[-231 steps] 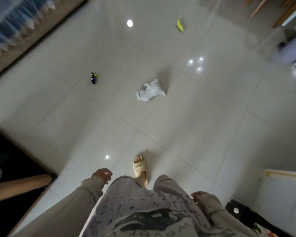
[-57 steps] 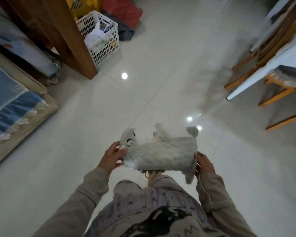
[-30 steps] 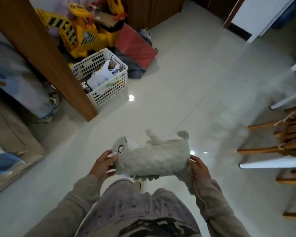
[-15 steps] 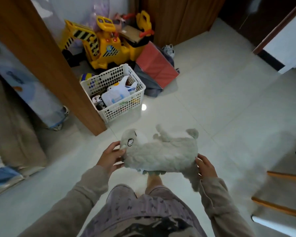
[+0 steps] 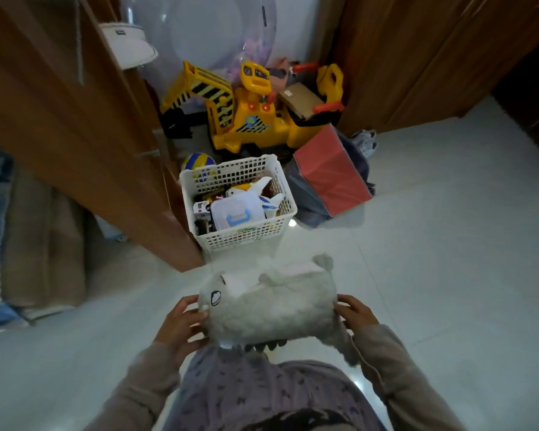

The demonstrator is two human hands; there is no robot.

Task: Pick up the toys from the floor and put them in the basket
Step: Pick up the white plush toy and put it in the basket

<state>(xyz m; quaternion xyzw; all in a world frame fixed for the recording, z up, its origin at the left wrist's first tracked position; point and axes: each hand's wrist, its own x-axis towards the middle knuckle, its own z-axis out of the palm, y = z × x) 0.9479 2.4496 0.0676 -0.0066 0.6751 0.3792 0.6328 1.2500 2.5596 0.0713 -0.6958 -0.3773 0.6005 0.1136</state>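
I hold a white plush animal [image 5: 271,306] sideways in front of my body, its head to the left. My left hand [image 5: 181,325] grips the head end and my right hand [image 5: 355,312] grips the rear end. Just beyond the plush, a white lattice plastic basket [image 5: 246,236] stands on the tiled floor against a wooden door frame. Several toys fill the basket, among them a clear box with a blue handle [image 5: 237,214] and a white toy plane [image 5: 262,194].
A yellow ride-on excavator [image 5: 246,116] stands behind the basket, with a striped ball [image 5: 198,161] beside it. A red and grey folded box [image 5: 330,178] lies right of the basket. A wooden door frame [image 5: 84,144] rises at left; bedding [image 5: 28,237] lies far left. Open tiles spread to the right.
I picked the plush off the floor with both hands and walked toward the basket. The basket has drawn closer and now sits straight ahead of the plush.
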